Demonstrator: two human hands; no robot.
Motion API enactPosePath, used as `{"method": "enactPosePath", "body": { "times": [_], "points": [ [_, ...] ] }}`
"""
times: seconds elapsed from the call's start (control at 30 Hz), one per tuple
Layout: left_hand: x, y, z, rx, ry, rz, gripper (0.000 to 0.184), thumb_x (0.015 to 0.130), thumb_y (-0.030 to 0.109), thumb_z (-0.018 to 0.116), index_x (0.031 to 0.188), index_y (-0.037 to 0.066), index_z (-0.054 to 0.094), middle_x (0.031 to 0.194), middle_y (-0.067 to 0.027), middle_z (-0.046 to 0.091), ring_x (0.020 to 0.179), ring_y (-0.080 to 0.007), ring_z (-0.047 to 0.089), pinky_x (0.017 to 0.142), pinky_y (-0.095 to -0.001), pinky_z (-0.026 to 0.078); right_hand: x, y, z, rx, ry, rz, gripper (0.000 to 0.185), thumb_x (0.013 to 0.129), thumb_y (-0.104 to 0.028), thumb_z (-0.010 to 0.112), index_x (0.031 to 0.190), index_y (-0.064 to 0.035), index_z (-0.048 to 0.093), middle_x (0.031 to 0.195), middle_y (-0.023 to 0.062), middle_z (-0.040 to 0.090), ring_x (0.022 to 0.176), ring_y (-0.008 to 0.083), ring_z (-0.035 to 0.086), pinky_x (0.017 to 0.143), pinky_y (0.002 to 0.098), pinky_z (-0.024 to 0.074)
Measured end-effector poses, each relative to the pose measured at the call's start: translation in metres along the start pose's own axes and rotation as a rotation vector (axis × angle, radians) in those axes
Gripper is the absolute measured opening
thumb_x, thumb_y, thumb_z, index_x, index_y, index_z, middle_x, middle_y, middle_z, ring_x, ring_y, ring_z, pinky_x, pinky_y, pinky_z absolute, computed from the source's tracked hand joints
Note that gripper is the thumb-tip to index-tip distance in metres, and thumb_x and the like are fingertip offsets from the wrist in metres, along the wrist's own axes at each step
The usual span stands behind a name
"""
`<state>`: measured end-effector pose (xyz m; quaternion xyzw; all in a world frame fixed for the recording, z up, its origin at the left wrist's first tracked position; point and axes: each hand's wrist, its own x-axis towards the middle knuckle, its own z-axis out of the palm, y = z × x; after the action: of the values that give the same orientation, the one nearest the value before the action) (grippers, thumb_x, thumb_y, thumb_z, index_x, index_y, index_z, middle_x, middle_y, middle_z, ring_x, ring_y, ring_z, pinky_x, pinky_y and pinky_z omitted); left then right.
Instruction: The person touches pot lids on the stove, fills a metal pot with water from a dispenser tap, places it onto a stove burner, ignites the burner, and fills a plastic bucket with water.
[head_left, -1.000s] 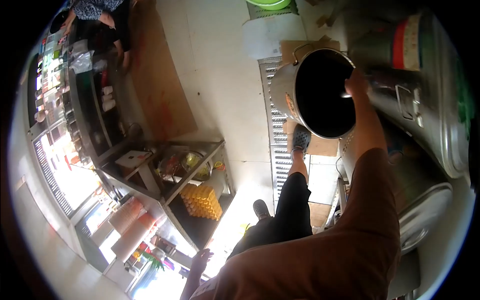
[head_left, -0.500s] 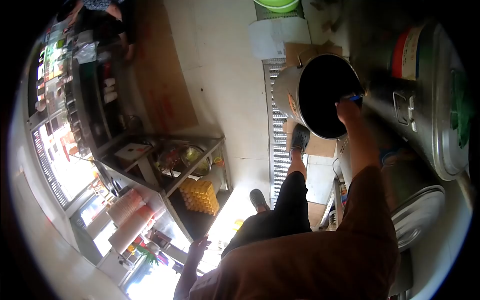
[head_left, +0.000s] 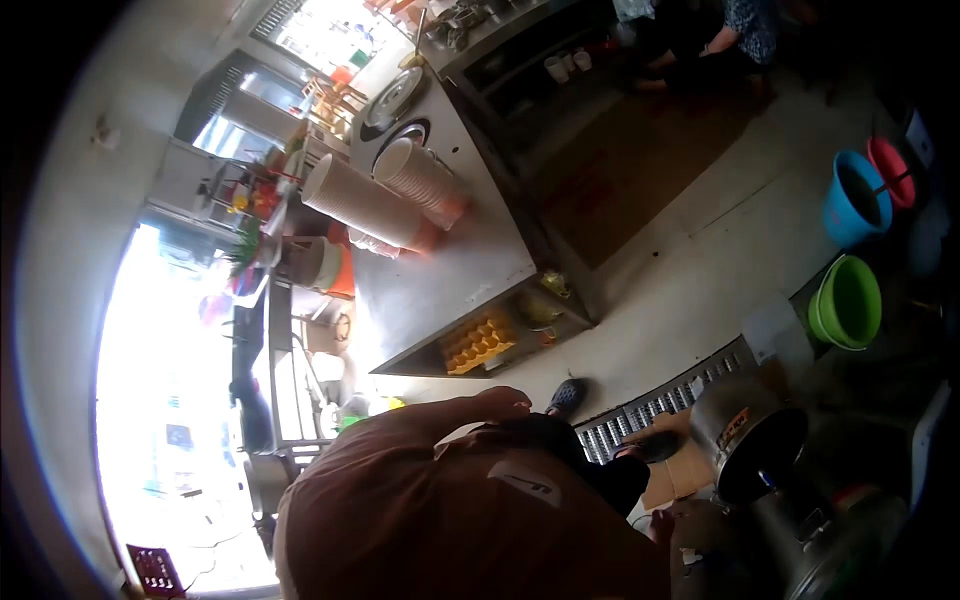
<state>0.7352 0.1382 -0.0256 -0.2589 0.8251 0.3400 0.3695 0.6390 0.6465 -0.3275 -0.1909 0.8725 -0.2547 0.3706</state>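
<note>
My left hand (head_left: 505, 403) is at my waist, in front of my brown shirt (head_left: 430, 500). Its fingers are small and blurred, and I cannot make out anything in them. Low on the right, my right hand (head_left: 660, 524) hangs by my side, apart from the pot, with its fingers loosely apart and nothing visible in them. A large metal pot (head_left: 722, 420) with a dark inside stands to the right of my feet. Something with a blue end (head_left: 767, 478) shows at its opening; the rest is hidden in the dark.
A steel counter (head_left: 480, 240) bears stacks of white paper cups (head_left: 365, 203). Yellow egg trays (head_left: 478, 345) sit on its lower shelf. Beyond the floor grate (head_left: 640, 405) stand a green bucket (head_left: 848, 305), a blue bucket (head_left: 850, 200) and a red one (head_left: 890, 170). Another person (head_left: 735, 40) is at the far side.
My right hand has let go of the blue-ended thing and moved away from the pot. My left hand has come in to my waist. The view has swung left towards the counter and window.
</note>
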Motion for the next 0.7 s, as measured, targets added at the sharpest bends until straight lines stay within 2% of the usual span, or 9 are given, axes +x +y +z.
{"method": "enactPosePath", "body": {
  "times": [0.1,0.23,0.4,0.47,0.5,0.53,0.57,0.67,0.7],
  "points": [
    [0.018,-0.063,-0.006,0.164,-0.074,0.032,0.04,0.083,0.036,0.045,0.111,0.009,0.056,0.109,-0.012,0.058,0.104,-0.0302,0.052,0.088,-0.0381,0.041,-0.01,-0.041,-0.01,0.09,-0.003,0.117,0.027,0.086,-0.026,0.044,0.086,-0.0028,0.057,0.076,0.0138,0.057,0.069,0.0296,0.056,0.063,0.0405,0.0457],
    [0.017,-0.14,-0.027,0.185,0.059,-0.029,0.039,0.083,0.036,0.043,0.11,0.01,0.056,0.107,-0.0139,0.058,0.102,-0.0307,0.053,0.086,-0.0395,0.042,-0.002,-0.117,-0.013,0.217,0.022,0.162,0.024,0.086,-0.024,0.046,0.087,-0.003,0.057,0.076,0.012,0.058,0.067,0.0268,0.056,0.06,0.0376,0.0458],
    [0.009,-0.226,-0.036,-0.145,0.294,-0.022,0.034,0.084,0.032,0.042,0.102,0.01,0.059,0.1,-0.0161,0.06,0.093,-0.0341,0.057,0.078,-0.0427,0.046,0.005,-0.215,-0.008,0.325,0.035,0.13,0.022,0.085,-0.023,0.049,0.088,-0.0032,0.058,0.075,0.0098,0.058,0.066,0.0232,0.057,0.057,0.034,0.0458],
    [0.006,-0.249,-0.033,-0.103,0.223,-0.067,0.032,0.084,0.031,0.044,0.093,0.006,0.062,0.102,-0.0189,0.058,0.092,-0.0356,0.057,0.078,-0.0454,0.045,0.012,-0.249,-0.006,0.351,0.045,0.088,0.02,0.085,-0.022,0.051,0.089,-0.0033,0.058,0.075,0.0089,0.058,0.065,0.0217,0.057,0.055,0.0325,0.0458],
    [0.012,-0.268,-0.017,0.062,0.217,0.009,0.033,0.085,0.03,0.043,0.089,0.004,0.063,0.099,-0.0199,0.059,0.089,-0.0378,0.057,0.076,-0.0471,0.046,0.013,-0.266,-0.007,0.363,0.046,0.067,0.02,0.085,-0.021,0.051,0.089,-0.0033,0.058,0.075,0.0084,0.058,0.064,0.021,0.057,0.055,0.0318,0.0458],
    [0.026,-0.291,0.006,0.095,0.196,0.026,0.036,0.085,0.032,0.043,0.091,0.003,0.062,0.095,-0.0203,0.06,0.088,-0.0385,0.058,0.074,-0.0484,0.047,0.012,-0.279,-0.008,0.37,0.051,0.05,0.02,0.084,-0.021,0.052,0.089,-0.0034,0.059,0.075,0.008,0.058,0.064,0.0203,0.057,0.054,0.0311,0.0458],
    [0.013,-0.291,0.011,0.06,0.144,-0.075,0.033,0.085,0.03,0.041,0.087,0.004,0.062,0.09,-0.0183,0.061,0.085,-0.0377,0.058,0.073,-0.0456,0.047,0.01,-0.293,-0.011,0.381,0.056,0.025,0.019,0.084,-0.021,0.052,0.089,-0.0034,0.059,0.075,0.0076,0.058,0.064,0.0196,0.057,0.053,0.0304,0.0458],
    [0.002,-0.308,0.034,0.084,-0.034,-0.15,0.034,0.083,0.029,0.041,0.089,0.004,0.064,0.094,-0.0168,0.061,0.09,-0.0359,0.057,0.076,-0.045,0.047,0.005,-0.324,-0.017,0.431,0.075,-0.011,0.018,0.084,-0.02,0.054,0.09,-0.0036,0.059,0.075,0.0062,0.059,0.063,0.0174,0.057,0.051,0.0282,0.0458],
    [0.005,-0.319,0.048,0.079,-0.02,-0.135,0.034,0.083,0.029,0.041,0.089,0.003,0.063,0.095,-0.0171,0.061,0.09,-0.0358,0.057,0.076,-0.0445,0.047,0.0,-0.335,-0.016,0.438,0.081,-0.012,0.017,0.084,-0.019,0.055,0.09,-0.0036,0.059,0.074,0.0058,0.059,0.062,0.0167,0.057,0.051,0.0275,0.0458]
  ]
}}
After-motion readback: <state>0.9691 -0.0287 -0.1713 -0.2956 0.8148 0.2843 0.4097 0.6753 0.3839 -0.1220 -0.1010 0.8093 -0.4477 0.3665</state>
